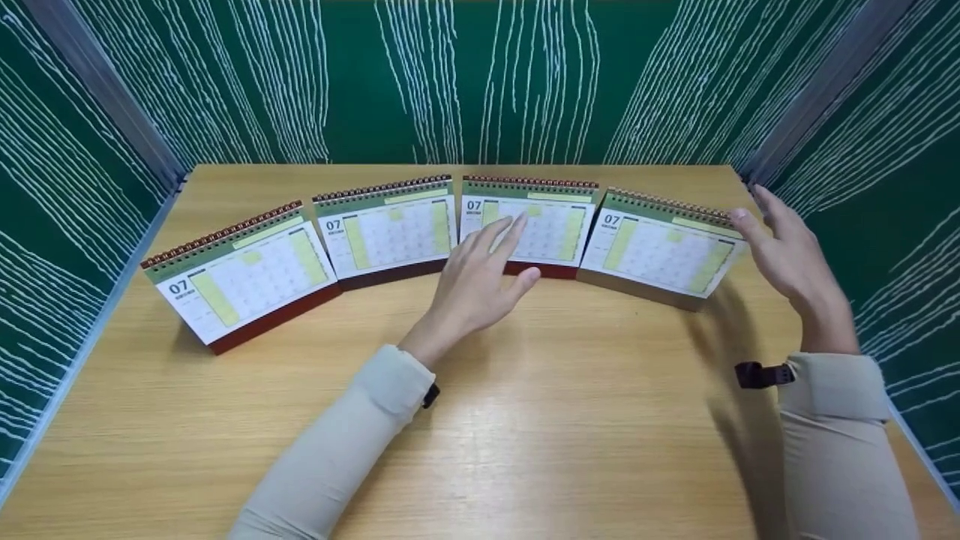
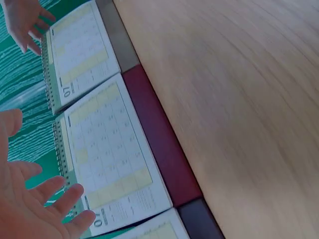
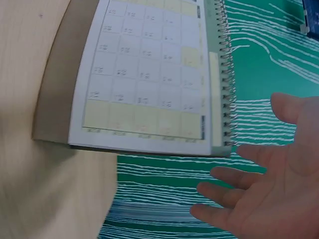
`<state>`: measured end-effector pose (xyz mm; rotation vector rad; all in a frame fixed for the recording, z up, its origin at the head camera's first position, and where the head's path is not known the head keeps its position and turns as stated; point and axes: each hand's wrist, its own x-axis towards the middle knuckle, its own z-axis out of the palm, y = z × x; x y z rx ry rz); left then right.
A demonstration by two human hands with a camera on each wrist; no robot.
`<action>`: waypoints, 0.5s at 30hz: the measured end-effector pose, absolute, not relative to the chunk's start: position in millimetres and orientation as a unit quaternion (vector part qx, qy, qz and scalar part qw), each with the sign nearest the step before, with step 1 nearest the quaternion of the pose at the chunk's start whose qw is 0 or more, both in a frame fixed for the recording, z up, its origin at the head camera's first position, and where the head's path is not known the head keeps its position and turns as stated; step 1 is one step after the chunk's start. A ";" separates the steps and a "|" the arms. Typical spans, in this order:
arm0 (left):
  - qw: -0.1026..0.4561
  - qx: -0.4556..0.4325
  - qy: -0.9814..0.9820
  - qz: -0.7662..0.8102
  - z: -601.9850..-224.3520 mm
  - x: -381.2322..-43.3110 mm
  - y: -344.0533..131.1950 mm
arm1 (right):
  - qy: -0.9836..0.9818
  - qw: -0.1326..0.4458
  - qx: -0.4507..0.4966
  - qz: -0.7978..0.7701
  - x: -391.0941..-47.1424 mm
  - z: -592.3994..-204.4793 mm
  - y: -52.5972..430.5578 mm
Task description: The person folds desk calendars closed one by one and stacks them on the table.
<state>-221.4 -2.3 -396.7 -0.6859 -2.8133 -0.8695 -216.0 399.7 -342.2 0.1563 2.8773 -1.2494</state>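
Several spiral-bound desk calendars showing "07" stand in a curved row. My left hand [image 1: 480,281], fingers spread, hovers before the red-based calendar [image 1: 555,232] right of the middle and overlaps it in the head view. That calendar [image 2: 112,144] fills the middle of the left wrist view, with the hand at its spiral side. The rightmost calendar [image 1: 660,247] has a tan base. My right hand [image 1: 791,244] is beside its top right corner, fingers extended; in the right wrist view the fingertips are close to the spiral edge of this calendar [image 3: 144,74]. Neither hand grips anything.
At the far left stands another red-based calendar [image 1: 247,281], angled inward. A dark-based calendar [image 1: 390,232] is between it and the left hand. The wooden table [image 1: 525,435] is bounded by green walls [image 1: 525,82] with white wavy lines.
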 end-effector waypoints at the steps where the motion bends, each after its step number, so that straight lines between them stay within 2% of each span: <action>1: 0.057 -0.228 -0.928 -0.290 -397.6 -222.1 0.6 | 0.912 0.009 0.055 -0.405 -216.6 -343.7 400.4; 6: 0.050 -0.232 -0.919 -0.315 -401.7 -224.5 16.1 | 0.897 0.048 0.076 -0.433 -217.7 -350.1 403.0; 15: 0.002 -0.231 -0.911 -0.342 -411.7 -227.0 46.6 | 0.871 0.094 0.086 -0.475 -221.0 -357.6 408.8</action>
